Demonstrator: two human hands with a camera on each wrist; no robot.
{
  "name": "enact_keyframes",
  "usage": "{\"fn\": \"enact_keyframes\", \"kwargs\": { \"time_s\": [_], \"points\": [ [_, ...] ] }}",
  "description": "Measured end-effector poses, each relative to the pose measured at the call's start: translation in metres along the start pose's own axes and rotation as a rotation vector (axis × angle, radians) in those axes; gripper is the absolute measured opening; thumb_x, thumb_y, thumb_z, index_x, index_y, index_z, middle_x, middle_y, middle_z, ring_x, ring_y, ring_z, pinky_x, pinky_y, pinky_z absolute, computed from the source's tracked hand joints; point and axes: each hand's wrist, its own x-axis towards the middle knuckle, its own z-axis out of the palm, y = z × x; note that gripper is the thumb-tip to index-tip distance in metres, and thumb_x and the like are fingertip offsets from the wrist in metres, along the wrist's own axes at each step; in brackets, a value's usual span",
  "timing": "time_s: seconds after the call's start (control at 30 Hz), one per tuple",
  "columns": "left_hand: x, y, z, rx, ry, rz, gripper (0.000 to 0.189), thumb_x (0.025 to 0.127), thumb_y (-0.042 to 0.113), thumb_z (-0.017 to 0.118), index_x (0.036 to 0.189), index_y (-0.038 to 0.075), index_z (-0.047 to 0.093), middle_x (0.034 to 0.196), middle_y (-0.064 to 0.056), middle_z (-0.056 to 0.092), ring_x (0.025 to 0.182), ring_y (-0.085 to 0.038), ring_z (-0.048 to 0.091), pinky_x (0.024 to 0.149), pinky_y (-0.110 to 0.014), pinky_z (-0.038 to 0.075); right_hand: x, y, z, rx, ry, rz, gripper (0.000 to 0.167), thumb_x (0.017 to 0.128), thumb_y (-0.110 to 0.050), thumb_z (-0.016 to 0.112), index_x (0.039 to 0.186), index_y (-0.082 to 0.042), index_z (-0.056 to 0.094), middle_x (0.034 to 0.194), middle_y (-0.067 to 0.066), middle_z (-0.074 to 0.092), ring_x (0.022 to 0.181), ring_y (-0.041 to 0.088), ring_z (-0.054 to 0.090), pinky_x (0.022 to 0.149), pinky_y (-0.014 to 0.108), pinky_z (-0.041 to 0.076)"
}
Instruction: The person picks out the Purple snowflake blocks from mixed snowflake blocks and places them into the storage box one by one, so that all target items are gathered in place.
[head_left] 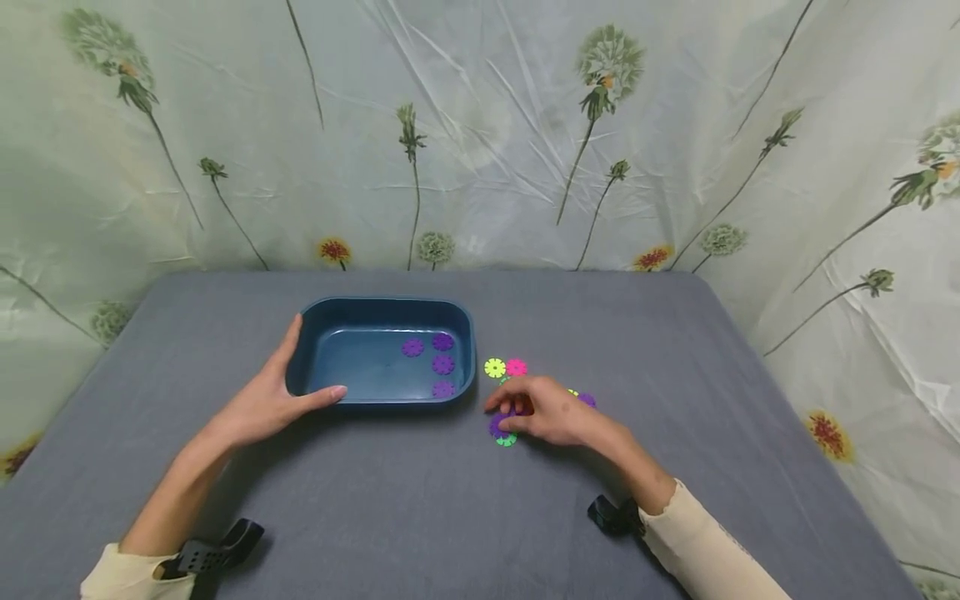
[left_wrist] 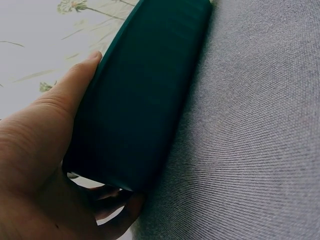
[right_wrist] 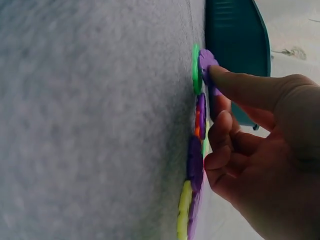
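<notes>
My left hand (head_left: 258, 408) holds the left end of a blue plastic tray (head_left: 352, 358), thumb along the near rim and fingers round the end wall. Several purple notched discs, one of them the purple disc (head_left: 412, 347), lie in the tray's right part. To the right of the tray, my right hand (head_left: 558, 410) pinches a purple notched disc (right_wrist: 206, 60) between thumb and forefinger. That disc is tilted against a green disc (right_wrist: 195, 70) on the cloth. Other discs lie partly hidden under the right hand.
Beyond the right hand lie a yellow disc (head_left: 495, 367) and a pink disc (head_left: 516, 367). Another purple disc (head_left: 587, 400) shows behind the hand. Grey cloth (head_left: 420, 500) covers the table, and a flower-patterned curtain (head_left: 487, 167) hangs behind it.
</notes>
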Motion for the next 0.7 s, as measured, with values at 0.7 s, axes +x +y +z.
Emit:
{"fn": "enact_keyframes", "kwargs": {
  "time_s": [0.7],
  "points": [
    [0.0,0.003,0.001,-0.011,-0.001,-0.017,0.128,0.09,0.052,0.077,0.164,0.027,-0.025,0.175,-0.016,-0.016,0.159,-0.055,0.005,0.115,-0.081,0.021,0.007,0.005,-0.012,0.032,0.278,0.009,0.016,0.097,-0.007,0.072,0.113,-0.009,0.075,0.105,0.007,0.074,0.089,0.013,0.067,0.082,0.028,0.058]
  ]
}}
